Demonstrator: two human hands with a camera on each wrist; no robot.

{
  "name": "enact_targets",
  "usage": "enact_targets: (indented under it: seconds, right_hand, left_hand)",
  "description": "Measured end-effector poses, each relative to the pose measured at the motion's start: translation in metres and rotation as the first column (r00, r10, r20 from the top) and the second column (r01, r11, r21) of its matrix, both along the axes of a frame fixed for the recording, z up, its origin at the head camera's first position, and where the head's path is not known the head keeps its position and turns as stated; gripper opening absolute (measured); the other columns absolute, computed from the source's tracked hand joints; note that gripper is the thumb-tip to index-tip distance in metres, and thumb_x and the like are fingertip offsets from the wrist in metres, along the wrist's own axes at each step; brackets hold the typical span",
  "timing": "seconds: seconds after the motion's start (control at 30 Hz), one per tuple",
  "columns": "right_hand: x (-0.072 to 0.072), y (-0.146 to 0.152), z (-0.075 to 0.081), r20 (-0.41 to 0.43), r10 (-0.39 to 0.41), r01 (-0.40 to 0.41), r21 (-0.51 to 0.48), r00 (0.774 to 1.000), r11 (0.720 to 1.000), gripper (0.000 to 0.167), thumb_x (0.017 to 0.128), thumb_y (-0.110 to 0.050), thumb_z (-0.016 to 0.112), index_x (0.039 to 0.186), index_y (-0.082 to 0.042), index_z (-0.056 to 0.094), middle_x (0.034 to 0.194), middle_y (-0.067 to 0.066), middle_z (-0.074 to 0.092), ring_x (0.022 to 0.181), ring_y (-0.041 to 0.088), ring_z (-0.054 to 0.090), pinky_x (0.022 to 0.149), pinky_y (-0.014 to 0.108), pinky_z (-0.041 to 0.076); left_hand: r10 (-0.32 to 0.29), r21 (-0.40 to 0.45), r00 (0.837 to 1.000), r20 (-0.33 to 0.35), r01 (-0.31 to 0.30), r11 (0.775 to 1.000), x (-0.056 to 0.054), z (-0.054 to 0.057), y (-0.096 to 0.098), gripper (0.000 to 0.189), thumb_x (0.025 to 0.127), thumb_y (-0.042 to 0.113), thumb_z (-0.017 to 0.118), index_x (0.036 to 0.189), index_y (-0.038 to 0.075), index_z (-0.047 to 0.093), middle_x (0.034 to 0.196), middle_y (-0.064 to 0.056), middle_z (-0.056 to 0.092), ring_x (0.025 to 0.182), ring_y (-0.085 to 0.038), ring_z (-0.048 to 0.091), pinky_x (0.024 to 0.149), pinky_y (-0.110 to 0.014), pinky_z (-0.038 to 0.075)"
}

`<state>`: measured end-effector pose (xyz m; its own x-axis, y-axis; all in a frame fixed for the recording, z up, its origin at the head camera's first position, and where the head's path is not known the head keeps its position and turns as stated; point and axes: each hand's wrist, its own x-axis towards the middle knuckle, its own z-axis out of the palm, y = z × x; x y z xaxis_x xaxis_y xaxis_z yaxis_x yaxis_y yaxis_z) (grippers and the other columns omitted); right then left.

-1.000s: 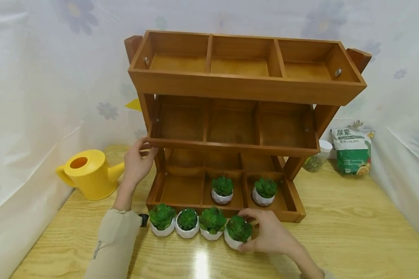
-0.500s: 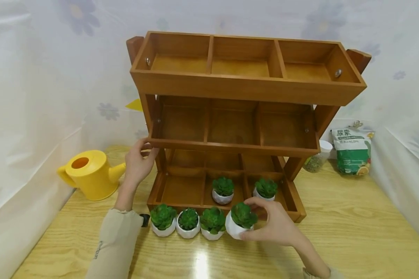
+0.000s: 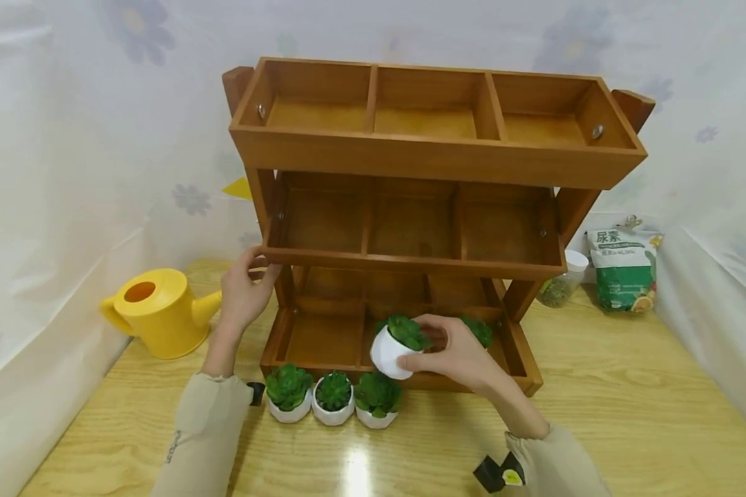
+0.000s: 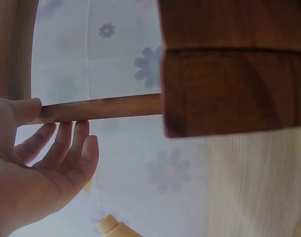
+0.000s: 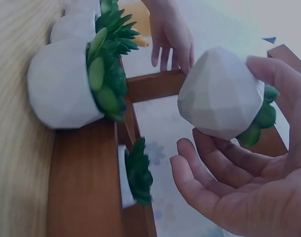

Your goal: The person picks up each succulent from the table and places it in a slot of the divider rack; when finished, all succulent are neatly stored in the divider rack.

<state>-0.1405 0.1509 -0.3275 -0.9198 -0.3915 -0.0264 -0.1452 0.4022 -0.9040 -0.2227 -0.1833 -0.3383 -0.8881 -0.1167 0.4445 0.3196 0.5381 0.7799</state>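
Note:
My right hand (image 3: 460, 355) holds a succulent in a white faceted pot (image 3: 390, 357), thumb and fingers at the pot's sides. It is raised in front of the wooden shelf's (image 3: 435, 155) bottom tier, pot tilted. In the right wrist view, the pot (image 5: 217, 96) shows its base, with leaves behind. My left hand (image 3: 246, 290) grips the middle tier's left end; the left wrist view has the thumb above a wooden strip (image 4: 106, 107) and fingers beneath. One succulent (image 3: 477, 331) in the bottom right compartment is partly hidden by my right hand; another, bottom middle, is mostly hidden.
Three potted succulents (image 3: 333, 414) stand in a row before the shelf. To the left is a yellow watering can (image 3: 161, 314). A lidded jar (image 3: 562, 281) and a green-white bag (image 3: 624, 273) stand at the right. A patterned sheet (image 3: 74, 138) hangs around the table.
The right hand has lifted the potted succulent from the right end of the front row and carried it up, forward and slightly left to the bottom tier. The left hand keeps its place.

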Motion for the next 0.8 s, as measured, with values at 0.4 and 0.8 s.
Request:
enact_targets:
  seconds: [0.4,0.8]
  right_hand:
    - [-0.033,-0.040,0.013,0.155,0.044,-0.033,-0.072,0.987,0.997,0.062,0.081,-0.029,0.074,0.131,0.001,0.053,0.107,0.011,0.066,0.087,0.021,0.065,0.081,0.048,0.055]
    - [-0.061,-0.073,0.019,-0.058,0.074,-0.055,0.289,0.996,0.956,0.069,0.070,-0.042,0.082,0.129,-0.013,0.061,0.126,0.002,0.060,0.111,0.021,0.057,0.090,0.042,0.049]
  left_hand:
    - [0.012,-0.010,1.000,-0.008,-0.012,1.000,0.000,-0.001,0.000,0.036,0.095,0.019,0.061,0.125,-0.001,0.058,0.112,-0.024,0.063,0.098,-0.037,0.063,0.084,-0.049,0.052]
    - [0.011,-0.014,1.000,-0.006,-0.011,1.000,0.000,-0.001,0.000,0.036,0.095,0.020,0.060,0.126,0.000,0.058,0.112,-0.024,0.064,0.097,-0.038,0.064,0.084,-0.050,0.052]
